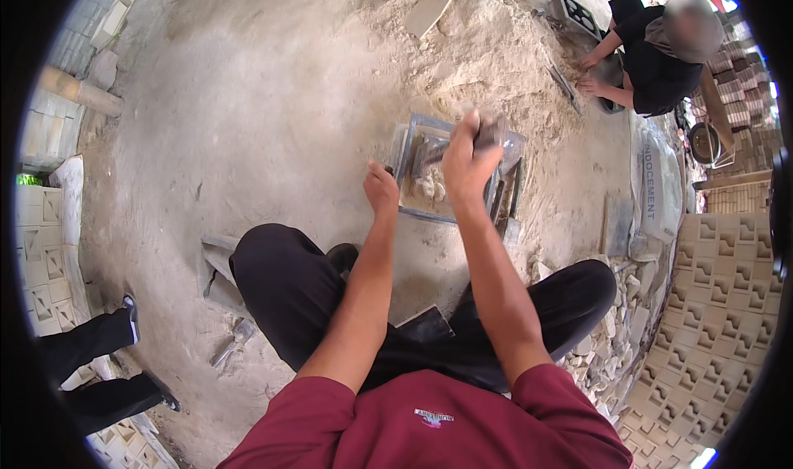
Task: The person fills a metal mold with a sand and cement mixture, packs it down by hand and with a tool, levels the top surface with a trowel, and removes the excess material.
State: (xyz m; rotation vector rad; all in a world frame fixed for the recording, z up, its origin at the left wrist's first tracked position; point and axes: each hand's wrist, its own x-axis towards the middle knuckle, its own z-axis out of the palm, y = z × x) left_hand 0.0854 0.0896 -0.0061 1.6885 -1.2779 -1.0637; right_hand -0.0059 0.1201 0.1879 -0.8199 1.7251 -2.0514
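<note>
A square grey metal frame mould [429, 215] lies on the dusty ground ahead of my knees. Inside it are pale, crumbly lumps [428, 190] and metal inner parts, partly covered by my right hand. My left hand [381, 190] is closed at the frame's left side, its fingers curled around a small dark handle-like piece. Above the frame's right half, my right hand [468, 159] grips a brown block [491, 134], blurred by motion. Whether the block touches the mould cannot be made out.
Loose sand [496, 64] is heaped beyond the mould. At the far right a person [661, 64] crouches with both hands low by a dark container. A hammer-like tool [234, 342] lies left of me; another person's legs [107, 337] stand farther left. Patterned blocks [710, 304] are stacked right.
</note>
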